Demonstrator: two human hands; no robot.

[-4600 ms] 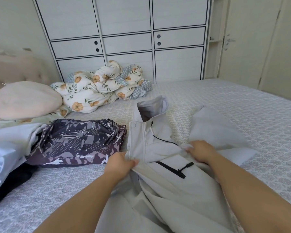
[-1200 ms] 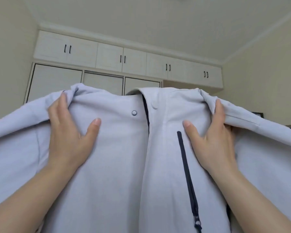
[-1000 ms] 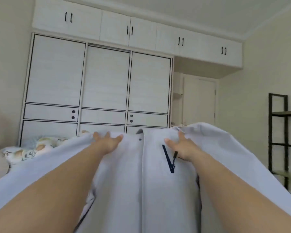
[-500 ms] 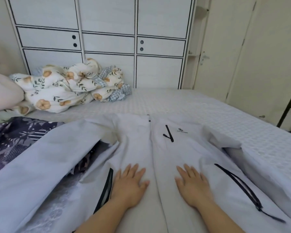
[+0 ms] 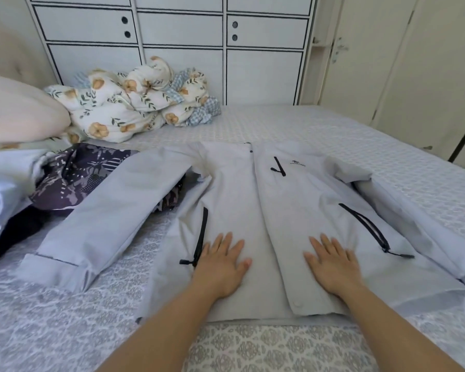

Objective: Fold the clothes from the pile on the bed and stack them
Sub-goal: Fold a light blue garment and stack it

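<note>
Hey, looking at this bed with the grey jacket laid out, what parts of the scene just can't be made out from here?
Head view only:
- Camouflage-print garment: its near right part is hidden under the grey jacket's spread sleeve.
- Chest logo: too small to read.
- Clothes pile on the left: cut off by the frame edge.
- Jacket fabric beneath the left hand and right hand: covered by the flat palms.

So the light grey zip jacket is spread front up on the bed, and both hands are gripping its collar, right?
Not the collar. In the head view the light grey zip jacket lies front up on the bed, but the left hand and right hand press flat near its hem.
</note>
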